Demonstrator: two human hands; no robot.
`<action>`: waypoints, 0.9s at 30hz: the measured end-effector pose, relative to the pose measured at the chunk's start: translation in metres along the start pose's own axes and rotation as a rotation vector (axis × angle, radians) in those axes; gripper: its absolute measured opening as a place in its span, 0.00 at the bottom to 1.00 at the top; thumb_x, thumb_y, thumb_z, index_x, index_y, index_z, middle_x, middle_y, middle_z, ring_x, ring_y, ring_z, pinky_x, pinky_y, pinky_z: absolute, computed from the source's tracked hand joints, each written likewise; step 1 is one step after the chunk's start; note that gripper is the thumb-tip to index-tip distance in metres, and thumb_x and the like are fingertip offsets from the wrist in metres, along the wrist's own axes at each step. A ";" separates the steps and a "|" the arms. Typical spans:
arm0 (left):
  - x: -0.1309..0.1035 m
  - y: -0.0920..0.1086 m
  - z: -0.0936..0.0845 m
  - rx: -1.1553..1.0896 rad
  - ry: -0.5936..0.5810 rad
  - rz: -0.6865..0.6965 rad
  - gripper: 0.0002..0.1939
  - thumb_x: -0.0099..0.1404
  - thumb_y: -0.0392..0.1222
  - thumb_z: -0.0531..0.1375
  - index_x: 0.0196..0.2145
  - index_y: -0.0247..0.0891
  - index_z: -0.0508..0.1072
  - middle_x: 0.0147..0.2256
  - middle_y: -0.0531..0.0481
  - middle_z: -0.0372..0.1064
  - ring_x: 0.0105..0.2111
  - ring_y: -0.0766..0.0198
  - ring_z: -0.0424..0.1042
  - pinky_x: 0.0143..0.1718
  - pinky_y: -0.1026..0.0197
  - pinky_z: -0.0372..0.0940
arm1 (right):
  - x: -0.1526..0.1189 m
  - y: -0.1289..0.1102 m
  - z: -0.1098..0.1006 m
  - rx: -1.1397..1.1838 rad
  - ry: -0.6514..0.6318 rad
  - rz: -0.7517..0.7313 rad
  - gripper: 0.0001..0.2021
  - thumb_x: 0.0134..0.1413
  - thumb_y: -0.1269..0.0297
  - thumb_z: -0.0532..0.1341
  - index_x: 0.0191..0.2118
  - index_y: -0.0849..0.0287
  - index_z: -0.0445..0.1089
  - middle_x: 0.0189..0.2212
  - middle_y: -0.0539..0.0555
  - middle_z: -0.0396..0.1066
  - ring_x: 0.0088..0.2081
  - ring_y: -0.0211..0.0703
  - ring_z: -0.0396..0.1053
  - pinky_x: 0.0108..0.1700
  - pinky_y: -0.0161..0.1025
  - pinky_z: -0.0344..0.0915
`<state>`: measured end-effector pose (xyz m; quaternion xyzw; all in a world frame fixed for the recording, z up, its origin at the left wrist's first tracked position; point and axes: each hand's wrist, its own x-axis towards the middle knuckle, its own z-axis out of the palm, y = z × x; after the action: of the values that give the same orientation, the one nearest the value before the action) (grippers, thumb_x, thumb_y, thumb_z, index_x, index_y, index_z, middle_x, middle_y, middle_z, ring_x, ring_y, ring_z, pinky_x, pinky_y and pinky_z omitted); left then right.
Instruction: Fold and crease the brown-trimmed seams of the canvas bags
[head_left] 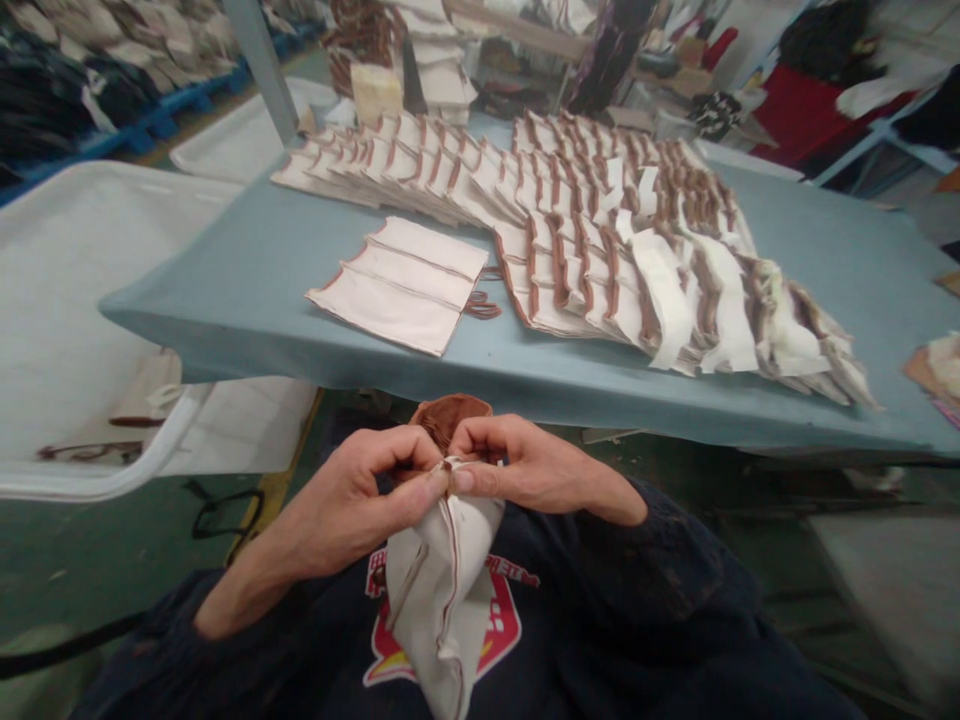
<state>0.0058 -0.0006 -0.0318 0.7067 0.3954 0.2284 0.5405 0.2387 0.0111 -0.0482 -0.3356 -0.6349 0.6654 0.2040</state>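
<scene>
Both hands meet in front of my chest on a cream fabric piece (pixel 442 590) with brown-edged seams. It hangs down over my dark top, and a brown part (pixel 452 412) of it shows beyond my fingers. My left hand (pixel 375 485) pinches the seam edge between thumb and fingers. Right beside it, thumb tip close to the other thumb, my right hand (pixel 525 465) is closed on the same edge. What lies under the fingertips is hidden. On the table ahead, a flat cream fabric piece (pixel 401 280) with brown edging lies alone, brown cords (pixel 484 303) at its right side.
A blue-covered table (pixel 225 270) spans the view ahead. Overlapping rows of cream and brown fabric pieces (pixel 570 260) cover its middle and back, with white strips (pixel 664 295) on some. White plastic tubs (pixel 67 230) stand at the left. A metal post (pixel 262 70) rises behind the table.
</scene>
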 end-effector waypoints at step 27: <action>0.009 -0.001 0.006 -0.096 0.044 -0.097 0.15 0.67 0.48 0.60 0.27 0.37 0.70 0.24 0.56 0.61 0.26 0.67 0.58 0.26 0.65 0.54 | 0.004 0.014 -0.005 -0.056 0.026 0.079 0.33 0.58 0.28 0.65 0.37 0.60 0.69 0.30 0.47 0.62 0.32 0.37 0.57 0.32 0.35 0.54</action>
<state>0.0150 0.0028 -0.0360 0.6546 0.4295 0.2362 0.5755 0.2415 0.0159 -0.0622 -0.3747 -0.6366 0.6506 0.1762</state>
